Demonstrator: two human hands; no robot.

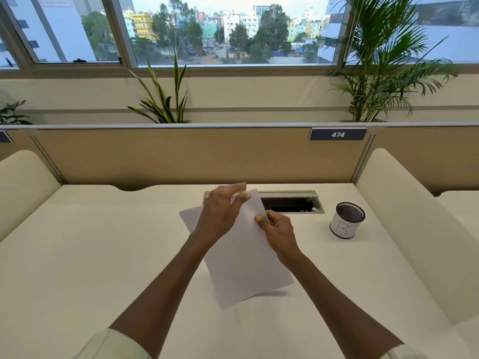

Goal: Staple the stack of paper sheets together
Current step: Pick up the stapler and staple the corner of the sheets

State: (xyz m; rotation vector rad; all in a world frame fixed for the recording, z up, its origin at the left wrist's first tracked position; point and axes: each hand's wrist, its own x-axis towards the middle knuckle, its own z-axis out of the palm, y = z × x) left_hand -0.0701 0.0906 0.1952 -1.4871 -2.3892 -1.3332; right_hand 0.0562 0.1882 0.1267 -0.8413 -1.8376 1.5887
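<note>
Both hands, the left hand and right hand, pinch the paper stack in their fingers, squaring it; no stapler shows, so fetching one comes next.

We note an office: a numbered partition walling our counter, cable hatch, pen cup, potted plants below wide windows.

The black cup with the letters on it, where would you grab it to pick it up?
Grip the mesh cup around its round wall, about the middle where the white paper band sits, coming from its left or near side. It stands upright and alone on the desk, its open mouth up, so a sideways wrap would probably hold better than pinching the thin rim. The right hand is nearest, though it now holds the paper.
</note>
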